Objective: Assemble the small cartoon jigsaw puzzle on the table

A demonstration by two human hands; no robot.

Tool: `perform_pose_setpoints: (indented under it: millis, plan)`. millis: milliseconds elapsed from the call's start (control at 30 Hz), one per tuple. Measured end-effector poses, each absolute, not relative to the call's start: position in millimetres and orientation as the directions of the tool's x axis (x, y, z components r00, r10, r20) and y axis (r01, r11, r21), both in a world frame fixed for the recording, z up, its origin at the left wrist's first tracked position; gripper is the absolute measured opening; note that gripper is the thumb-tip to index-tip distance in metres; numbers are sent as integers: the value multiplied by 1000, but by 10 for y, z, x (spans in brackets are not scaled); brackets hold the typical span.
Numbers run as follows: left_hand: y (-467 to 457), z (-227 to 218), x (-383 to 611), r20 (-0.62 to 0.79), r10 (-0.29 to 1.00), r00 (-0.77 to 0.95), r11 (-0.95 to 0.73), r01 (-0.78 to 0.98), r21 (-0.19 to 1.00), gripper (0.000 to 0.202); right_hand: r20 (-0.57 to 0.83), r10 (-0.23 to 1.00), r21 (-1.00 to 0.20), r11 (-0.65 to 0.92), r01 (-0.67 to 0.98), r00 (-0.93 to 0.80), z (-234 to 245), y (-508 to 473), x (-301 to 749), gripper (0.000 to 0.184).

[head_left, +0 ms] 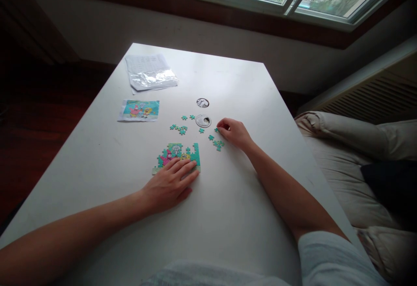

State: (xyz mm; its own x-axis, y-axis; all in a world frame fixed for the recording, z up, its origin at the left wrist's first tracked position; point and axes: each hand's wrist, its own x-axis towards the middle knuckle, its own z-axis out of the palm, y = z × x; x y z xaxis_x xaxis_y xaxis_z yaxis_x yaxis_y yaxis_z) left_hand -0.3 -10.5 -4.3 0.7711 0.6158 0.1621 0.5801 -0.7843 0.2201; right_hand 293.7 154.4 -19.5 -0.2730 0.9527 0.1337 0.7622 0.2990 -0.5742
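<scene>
A partly assembled jigsaw puzzle with cartoon figures lies on the white table, its upper edge uneven with gaps. My left hand rests flat over its lower part, fingers stretched out, hiding some of it. To the right, my right hand pinches a small green puzzle piece between thumb and fingers, at the table surface. Loose green pieces lie just below that hand. Another cluster of loose pieces is spread above the puzzle, and a single piece sits between the two groups.
A printed picture of the same cartoon figures lies at the left. Behind it are papers in a clear plastic sleeve. Two round metallic objects sit mid-table. A cushioned beige seat stands along the right side.
</scene>
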Motion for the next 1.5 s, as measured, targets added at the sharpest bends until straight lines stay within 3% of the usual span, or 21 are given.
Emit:
perform_pose_setpoints:
  millis: [133, 300, 600, 900, 1067, 1167, 1400, 1500]
  plan:
    - [-104, -32, -2, 170, 615, 770, -785, 578, 221, 42, 229, 888, -530, 458, 714, -399, -149, 1503, 2913, 15]
    - [-105, -40, -4, 187, 619, 763, -782, 577, 237, 42, 183, 775, -526, 597, 606, -604, -45, 1444, 2890, 15]
    - [-123, -33, 6, 159, 616, 772, -785, 584, 206, 43, 145, 769, -401, 621, 674, -622, -26, 1363, 2795, 7]
    - [-112, -47, 2, 156, 614, 773, -786, 584, 203, 43, 120, 785, -517, 572, 637, -607, -28, 1278, 2634, 15]
    - [-113, -41, 4, 158, 617, 771, -784, 585, 205, 43, 91, 810, -710, 460, 533, -579, -50, 1278, 2646, 8]
    - [-117, -36, 6, 170, 613, 772, -788, 580, 208, 43, 92, 855, -742, 400, 538, -510, -78, 1332, 2708, 11]
    - [-122, -45, -2, 163, 616, 771, -785, 584, 205, 42, 154, 871, -601, 457, 656, -466, 70, 1437, 2898, 16]
    - [-118, -49, -6, 161, 614, 773, -786, 583, 204, 41, 5, 828, -501, 488, 715, -561, 230, 1404, 2992, 13]
